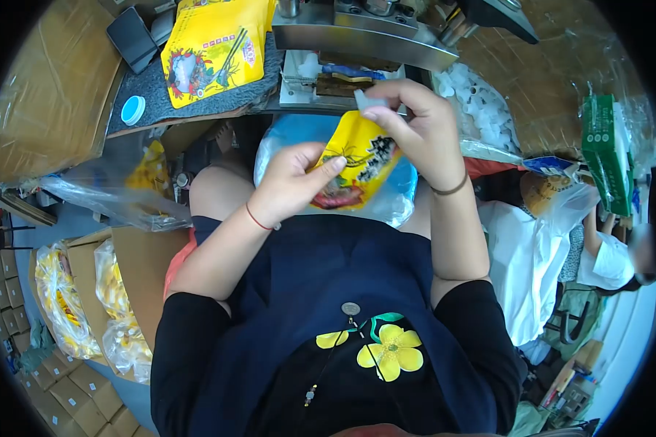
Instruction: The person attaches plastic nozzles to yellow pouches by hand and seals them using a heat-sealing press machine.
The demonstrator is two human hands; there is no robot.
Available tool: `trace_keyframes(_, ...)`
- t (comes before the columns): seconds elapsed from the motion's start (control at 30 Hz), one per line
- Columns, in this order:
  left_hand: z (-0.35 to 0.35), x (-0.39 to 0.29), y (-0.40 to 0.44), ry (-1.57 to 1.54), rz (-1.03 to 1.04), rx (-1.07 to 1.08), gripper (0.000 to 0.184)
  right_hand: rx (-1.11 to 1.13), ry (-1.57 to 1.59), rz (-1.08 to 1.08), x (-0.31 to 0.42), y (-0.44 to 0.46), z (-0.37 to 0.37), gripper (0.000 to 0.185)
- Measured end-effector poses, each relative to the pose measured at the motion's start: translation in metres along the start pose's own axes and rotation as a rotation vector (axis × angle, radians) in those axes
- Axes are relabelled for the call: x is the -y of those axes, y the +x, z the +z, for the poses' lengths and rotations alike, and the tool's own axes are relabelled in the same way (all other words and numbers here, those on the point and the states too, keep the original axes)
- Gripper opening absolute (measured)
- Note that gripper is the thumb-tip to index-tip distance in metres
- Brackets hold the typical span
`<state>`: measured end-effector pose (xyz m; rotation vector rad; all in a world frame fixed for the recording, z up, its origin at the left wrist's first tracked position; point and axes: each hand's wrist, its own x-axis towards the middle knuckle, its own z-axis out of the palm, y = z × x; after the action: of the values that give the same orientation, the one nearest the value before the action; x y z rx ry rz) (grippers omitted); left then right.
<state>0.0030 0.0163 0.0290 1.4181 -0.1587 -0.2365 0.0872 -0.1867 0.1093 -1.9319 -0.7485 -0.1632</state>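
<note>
My left hand is closed on the left edge of a yellow printed pouch, with the thumb lying on its front. The pouch is tilted and bears dark lettering and a food picture. At its upper end my right hand pinches a small whitish plastic piece between thumb and fingers. Whether that piece sits inside the pouch's opening or just against it, I cannot tell. Beneath the pouch, a blue-tinted plastic bag lies at my lap.
A metal machine stands just ahead. Yellow pouches lie stacked on a grey mat, near a phone and a blue-white lid. Many white plastic pieces are heaped at right. A box holds bagged pouches; another person sits far right.
</note>
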Motion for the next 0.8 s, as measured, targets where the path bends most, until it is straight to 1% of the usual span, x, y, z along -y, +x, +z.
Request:
trace_keyframes(0.07,0.014,-0.002,-0.002,-0.292,-0.110,0.062,0.030,0.065,-0.194,-0.090,-0.008,0.000,-0.020,0.016)
trace_keyframes(0.1,0.014,0.003,0.000,-0.304,-0.134,0.146,0.032,0.111,-0.212,-0.107,-0.012,-0.002,-0.026,0.016)
trace_keyframes(0.13,0.018,0.006,-0.001,-0.368,-0.157,0.160,0.032,0.158,-0.228,-0.120,-0.016,-0.005,-0.029,0.016)
trace_keyframes(0.2,0.029,0.009,0.000,-0.488,-0.209,0.200,0.032,0.220,-0.149,-0.012,-0.014,-0.011,-0.035,0.018)
trace_keyframes(0.23,0.031,0.010,0.001,-0.510,-0.229,0.223,0.031,0.243,-0.111,0.040,-0.014,-0.013,-0.039,0.020)
trace_keyframes(0.33,0.031,0.013,0.004,-0.491,-0.271,0.211,0.031,0.244,-0.102,0.094,-0.023,-0.019,-0.049,0.023)
trace_keyframes(0.37,0.030,0.011,0.005,-0.469,-0.283,0.229,0.031,0.301,-0.068,0.128,-0.024,-0.021,-0.052,0.026)
trace_keyframes(0.5,0.033,0.010,0.005,-0.455,-0.260,0.264,0.030,0.399,0.050,0.167,-0.031,-0.023,-0.051,0.026)
trace_keyframes(0.6,0.028,0.015,0.006,-0.486,-0.288,0.271,0.030,0.159,-0.184,0.041,-0.038,-0.020,-0.054,0.025)
trace_keyframes(0.63,0.026,0.018,0.008,-0.483,-0.296,0.255,0.030,0.062,-0.401,0.046,-0.044,-0.016,-0.060,0.023)
trace_keyframes(0.67,0.023,0.020,0.009,-0.480,-0.303,0.238,0.029,-0.031,-0.604,-0.001,-0.055,-0.012,-0.069,0.023)
trace_keyframes(0.73,0.020,0.022,0.010,-0.467,-0.266,0.174,0.028,0.002,-0.734,0.162,-0.065,-0.010,-0.082,0.025)
trace_keyframes(0.8,0.017,0.022,0.012,-0.450,-0.212,0.144,0.027,0.051,-0.562,0.104,-0.067,-0.014,-0.081,0.029)
